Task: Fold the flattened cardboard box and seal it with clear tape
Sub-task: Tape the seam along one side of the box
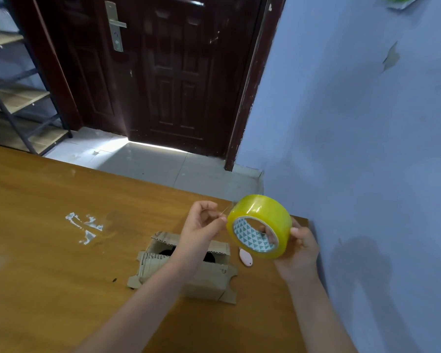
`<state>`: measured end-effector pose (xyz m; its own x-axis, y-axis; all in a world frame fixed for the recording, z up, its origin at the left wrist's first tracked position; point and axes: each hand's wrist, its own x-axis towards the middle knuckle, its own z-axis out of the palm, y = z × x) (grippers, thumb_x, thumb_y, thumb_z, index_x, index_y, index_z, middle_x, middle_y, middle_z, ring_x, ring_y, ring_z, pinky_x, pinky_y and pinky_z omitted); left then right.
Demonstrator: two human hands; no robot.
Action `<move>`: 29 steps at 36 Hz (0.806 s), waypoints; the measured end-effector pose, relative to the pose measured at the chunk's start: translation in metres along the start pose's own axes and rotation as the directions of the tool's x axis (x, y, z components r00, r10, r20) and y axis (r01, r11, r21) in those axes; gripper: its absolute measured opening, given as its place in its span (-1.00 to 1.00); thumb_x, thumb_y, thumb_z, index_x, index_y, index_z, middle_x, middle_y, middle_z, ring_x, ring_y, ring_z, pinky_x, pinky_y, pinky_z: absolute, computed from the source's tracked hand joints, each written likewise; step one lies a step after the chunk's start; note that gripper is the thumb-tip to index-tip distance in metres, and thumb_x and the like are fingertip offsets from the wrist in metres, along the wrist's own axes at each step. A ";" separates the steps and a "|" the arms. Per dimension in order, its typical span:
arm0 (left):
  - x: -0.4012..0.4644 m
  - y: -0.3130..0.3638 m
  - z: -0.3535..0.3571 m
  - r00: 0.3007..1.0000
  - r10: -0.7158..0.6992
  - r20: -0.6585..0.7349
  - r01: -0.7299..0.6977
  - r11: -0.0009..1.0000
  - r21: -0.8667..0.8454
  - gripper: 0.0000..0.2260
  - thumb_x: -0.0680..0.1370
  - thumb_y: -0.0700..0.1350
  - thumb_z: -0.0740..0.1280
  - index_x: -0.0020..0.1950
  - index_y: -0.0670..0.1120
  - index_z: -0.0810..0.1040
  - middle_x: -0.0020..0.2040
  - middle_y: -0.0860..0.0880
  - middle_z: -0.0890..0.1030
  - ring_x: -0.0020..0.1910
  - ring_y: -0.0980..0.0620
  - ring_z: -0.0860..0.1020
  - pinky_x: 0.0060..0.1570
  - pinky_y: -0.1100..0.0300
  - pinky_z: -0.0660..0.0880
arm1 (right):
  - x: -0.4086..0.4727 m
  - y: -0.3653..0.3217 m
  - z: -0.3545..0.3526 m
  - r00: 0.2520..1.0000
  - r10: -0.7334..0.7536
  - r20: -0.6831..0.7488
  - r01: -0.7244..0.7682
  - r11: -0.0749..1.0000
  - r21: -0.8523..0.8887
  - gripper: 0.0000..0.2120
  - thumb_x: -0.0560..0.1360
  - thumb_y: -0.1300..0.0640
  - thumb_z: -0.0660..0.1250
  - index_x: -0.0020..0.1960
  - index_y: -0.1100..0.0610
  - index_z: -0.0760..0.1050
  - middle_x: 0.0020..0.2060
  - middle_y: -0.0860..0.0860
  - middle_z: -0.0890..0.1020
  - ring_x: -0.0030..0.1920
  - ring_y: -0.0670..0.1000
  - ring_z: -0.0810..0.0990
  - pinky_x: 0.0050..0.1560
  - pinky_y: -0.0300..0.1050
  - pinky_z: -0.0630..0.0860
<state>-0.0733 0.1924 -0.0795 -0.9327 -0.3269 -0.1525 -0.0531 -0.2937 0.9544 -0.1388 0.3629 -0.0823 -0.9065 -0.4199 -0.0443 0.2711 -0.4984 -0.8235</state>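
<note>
My right hand [299,247] grips a yellowish roll of clear tape [260,225], held in the air above the table's right end, fingers through its core. Just left of the roll, my left hand [204,225] pinches the tape's loose end at the roll's rim. Under my left forearm the small cardboard box [204,278] stands on the wooden table [49,263], folded into shape, with its top flaps partly open and something dark inside. My arm hides part of it.
A small pink cutter [245,256] lies on the table right of the box. White tape scraps [85,226] stick to the tabletop at left. A blue wall [367,149] runs close along the right. A dark door [163,72] and a shelf rack [15,98] stand beyond the table.
</note>
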 end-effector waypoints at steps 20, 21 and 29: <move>0.008 -0.011 -0.014 0.963 -0.109 -0.245 0.103 0.994 -0.038 -0.84 0.61 -0.14 0.21 -0.11 -0.14 0.52 -0.45 -0.03 0.46 -0.40 0.03 0.47 -0.34 0.15 0.55 | -0.011 0.010 0.008 0.988 0.142 0.056 -0.141 0.990 -0.011 -0.50 -0.09 -0.08 0.56 -0.23 0.16 0.66 -0.37 0.08 0.62 -0.31 0.05 0.62 -0.29 -0.14 0.58; 0.010 -0.012 -0.017 0.956 -0.123 -0.266 0.116 0.992 -0.041 -0.81 0.60 -0.12 0.22 -0.17 -0.13 0.51 -0.46 -0.02 0.47 -0.42 0.04 0.47 -0.39 0.19 0.55 | -0.010 0.010 0.009 0.986 0.160 0.052 -0.159 0.987 -0.032 -0.50 -0.08 -0.09 0.56 -0.22 0.15 0.66 -0.36 0.08 0.62 -0.31 0.05 0.62 -0.28 -0.13 0.58; 0.013 -0.031 -0.044 0.868 -0.402 -0.291 0.381 0.915 -0.130 -0.69 0.62 -0.08 0.13 -0.21 -0.17 0.53 -0.36 -0.10 0.54 -0.41 -0.01 0.48 -0.32 0.08 0.54 | -0.003 0.023 0.013 0.913 0.372 -0.167 -0.389 0.918 -0.080 -0.84 0.47 0.15 0.16 -0.23 0.18 0.45 -0.45 0.03 0.51 -0.39 0.00 0.51 -0.29 -0.09 0.50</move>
<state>-0.0683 0.1577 -0.1228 -0.6846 -0.4266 -0.5911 -0.3574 -0.5103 0.7822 -0.1252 0.3429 -0.0938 -0.7808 -0.4423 -0.4412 0.5752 -0.2335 -0.7839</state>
